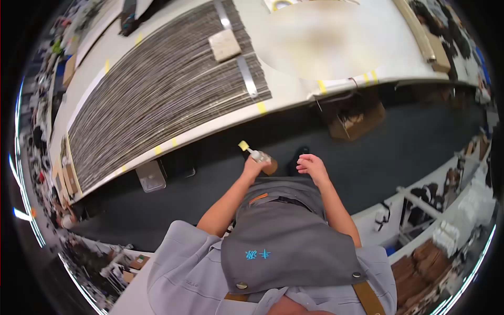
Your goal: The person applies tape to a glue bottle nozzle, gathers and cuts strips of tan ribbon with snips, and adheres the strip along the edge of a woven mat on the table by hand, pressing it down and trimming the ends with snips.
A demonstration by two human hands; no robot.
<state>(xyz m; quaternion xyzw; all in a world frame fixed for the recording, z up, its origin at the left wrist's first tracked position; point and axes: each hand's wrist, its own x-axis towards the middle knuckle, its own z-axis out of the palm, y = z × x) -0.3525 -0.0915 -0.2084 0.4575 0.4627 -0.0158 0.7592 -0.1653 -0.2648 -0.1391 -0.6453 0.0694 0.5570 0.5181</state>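
our left hand (253, 167), arm outstretched, grips a brown, white-topped bottle (271, 167); our right hand (314, 167) hangs to its right, loosely open, fingers bent.

Floor (420, 139), dark grey. Surface (404, 47), long, white-topped. Rack (421, 203), white-framed, lower right. Strip lights (22, 214), bright, peripheral.

Bottle (271, 167), apparently, partly hidden by left hand (253, 167); blurred patch (328, 39) obscures part of tabletop (286, 88).
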